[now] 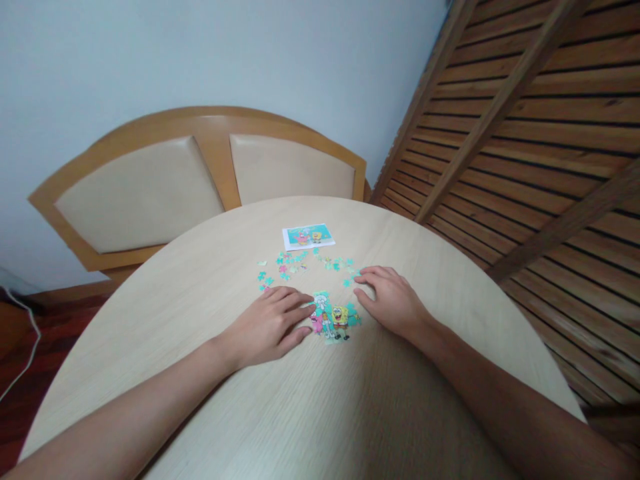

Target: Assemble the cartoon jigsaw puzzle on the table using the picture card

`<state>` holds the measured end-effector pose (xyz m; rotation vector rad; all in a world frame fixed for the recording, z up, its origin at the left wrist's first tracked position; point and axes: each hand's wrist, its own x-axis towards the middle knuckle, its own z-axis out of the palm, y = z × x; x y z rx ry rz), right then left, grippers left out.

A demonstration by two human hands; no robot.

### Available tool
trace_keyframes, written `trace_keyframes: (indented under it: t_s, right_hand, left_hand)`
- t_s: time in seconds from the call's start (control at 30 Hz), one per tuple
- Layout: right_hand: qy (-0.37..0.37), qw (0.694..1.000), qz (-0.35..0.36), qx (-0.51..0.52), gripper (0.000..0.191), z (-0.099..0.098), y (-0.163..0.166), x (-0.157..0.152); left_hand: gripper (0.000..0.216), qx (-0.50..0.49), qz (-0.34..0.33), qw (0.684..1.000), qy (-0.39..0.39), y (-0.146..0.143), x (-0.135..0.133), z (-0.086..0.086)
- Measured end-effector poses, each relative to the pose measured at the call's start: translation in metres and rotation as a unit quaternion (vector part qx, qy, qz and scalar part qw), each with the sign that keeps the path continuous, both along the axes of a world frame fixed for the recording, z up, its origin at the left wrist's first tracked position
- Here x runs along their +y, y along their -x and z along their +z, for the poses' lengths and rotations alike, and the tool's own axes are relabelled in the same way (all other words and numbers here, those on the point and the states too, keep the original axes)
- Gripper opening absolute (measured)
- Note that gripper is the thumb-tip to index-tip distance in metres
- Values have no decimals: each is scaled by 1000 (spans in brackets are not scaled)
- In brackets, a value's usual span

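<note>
Jigsaw patch point(331, 319), a partly joined cartoon picture, lies on the round wooden table point(350, 413) between both hands. Fingers of the left hand point(270, 325) are spread flat, gripping nothing, their tips touching the patch's left edge. The right hand point(393, 301) lies palm down just right of it, fingers loosely extended toward the loose pieces point(300, 265), grasping nothing visible; whether a piece sits beneath them cannot be told. Both bare forearms are cut off at the lower frame edge. Beyond the pieces lies a reference card point(308, 236), its print too small to read.
</note>
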<state>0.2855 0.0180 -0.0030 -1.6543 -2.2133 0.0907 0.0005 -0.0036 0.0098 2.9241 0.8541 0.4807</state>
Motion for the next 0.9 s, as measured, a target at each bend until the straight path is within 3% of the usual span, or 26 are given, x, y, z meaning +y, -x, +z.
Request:
trace_keyframes:
  t_s: [0.3,0.47,0.73,0.9]
  right_hand:
    - [11,999,19,-43,19,18,-1,-5]
    - [17,999,17,-33,16,18,-1,-7]
    - [23,999,12,19,24,6,-5,-2]
    - [18,1000,6,-13,20,9,-4,-4]
  left_hand:
    - [40,17,11,1000,1,1,1,-3]
    - [46,13,26,1000,-3,1,1,-5]
    - [52,-28,209,977,-37,15,22,-21]
    - [49,-36,265,963,-30,22,29,-25]
